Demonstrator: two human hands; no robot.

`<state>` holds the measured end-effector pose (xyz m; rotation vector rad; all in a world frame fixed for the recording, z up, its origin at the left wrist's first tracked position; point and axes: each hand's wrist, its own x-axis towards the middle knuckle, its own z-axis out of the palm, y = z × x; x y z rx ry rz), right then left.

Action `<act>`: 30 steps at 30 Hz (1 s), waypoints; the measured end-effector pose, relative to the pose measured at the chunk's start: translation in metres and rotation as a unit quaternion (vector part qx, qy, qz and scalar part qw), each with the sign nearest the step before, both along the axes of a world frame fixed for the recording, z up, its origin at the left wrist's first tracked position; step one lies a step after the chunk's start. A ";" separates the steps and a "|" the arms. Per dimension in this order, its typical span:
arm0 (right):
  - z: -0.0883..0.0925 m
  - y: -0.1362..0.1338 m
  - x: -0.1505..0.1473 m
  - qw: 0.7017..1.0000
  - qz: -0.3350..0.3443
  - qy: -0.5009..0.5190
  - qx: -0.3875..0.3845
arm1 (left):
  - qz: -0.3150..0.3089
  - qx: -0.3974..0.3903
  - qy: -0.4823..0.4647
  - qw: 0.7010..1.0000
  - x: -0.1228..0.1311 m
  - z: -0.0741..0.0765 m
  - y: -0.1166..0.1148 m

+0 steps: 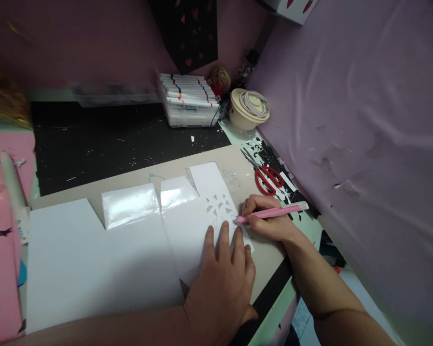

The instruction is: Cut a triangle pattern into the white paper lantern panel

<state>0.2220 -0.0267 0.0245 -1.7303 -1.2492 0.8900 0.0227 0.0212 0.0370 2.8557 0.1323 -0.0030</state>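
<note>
A large sheet of white card (104, 269) with creases and angled cut-outs lies over a beige board (234, 158). My left hand (222, 283) presses flat on its right part, with the fingers spread. Small triangular holes (220, 205) form a pattern just beyond those fingertips, and a few pencilled triangles show near them. Gripped like a pen in my right hand (269, 221) is a slim pink craft knife (270, 212) with a whitish back end. Its tip touches the card at a drawn triangle near the right edge; the blade itself is too small to make out clearly.
Red-handled scissors (269, 179) lie beyond my right hand, near black and white paper scraps (285, 178). At the back stand a clear case of markers (189, 96) and a cream lidded bowl (247, 113). Pink sheeting (2, 288) lies left; a purple-covered wall (364, 144) rises right.
</note>
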 end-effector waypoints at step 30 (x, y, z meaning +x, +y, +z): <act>-0.001 -0.002 0.002 1.000 0.004 0.021 0.017 | 0.003 0.002 -0.009 1.000 -0.002 0.002 -0.002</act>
